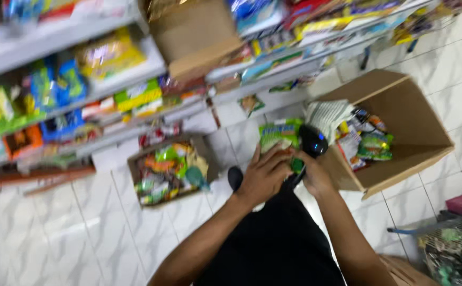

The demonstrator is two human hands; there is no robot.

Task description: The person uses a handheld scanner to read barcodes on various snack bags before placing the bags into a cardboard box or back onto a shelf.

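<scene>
The person's left hand (265, 177) lies flat over the lower part of a green, crinkled plastic snack packet (279, 135), fingers spread and pressing on it, apparently to hold its face steady and turned up. The right hand (315, 177) sits just beside it, curled around the handle of a black handheld scanner (312, 142) whose blue-lit head tilts toward the packet, seemingly so that it can read the packet's surface. The packet is held in front of the body, above the white tiled floor (82, 233) and just left of an open brown cardboard box (416, 143) tipped on its side, which spills similar bright packets. A second, shallower cardboard box of packets (167, 172) rests on the floor near the grey shop shelves (135, 69). Motion blur smears everything: shelf goods are only coloured patches, the right fingers are mostly hidden behind the scanner, and a wire basket (453, 251) is cut off at the lower right.
</scene>
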